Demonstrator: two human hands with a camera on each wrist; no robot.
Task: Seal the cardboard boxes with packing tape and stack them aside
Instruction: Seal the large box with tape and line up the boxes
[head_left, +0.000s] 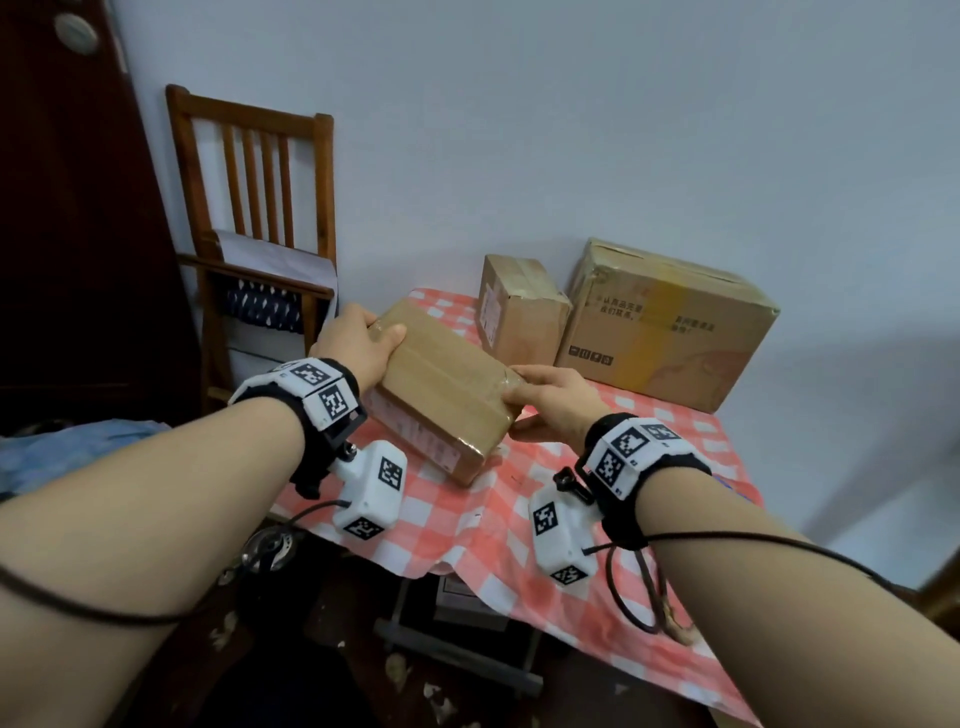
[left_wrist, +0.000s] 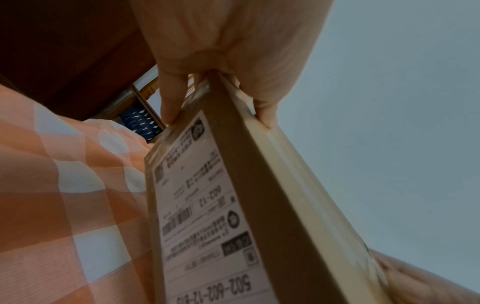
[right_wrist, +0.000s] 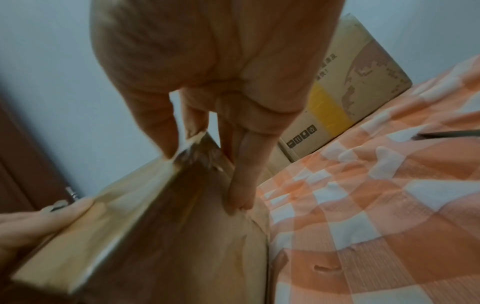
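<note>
Both forearms are bare, with no sleeves in sight. Each wrist wears a black strap (head_left: 631, 512) carrying a white block (head_left: 322, 387) printed with square black-and-white marker patterns. A small white camera housing (head_left: 371, 491), also marked with such patterns, hangs below each wrist on a black bracket. A thin dark cable (head_left: 753, 538) loops back along each forearm.
</note>
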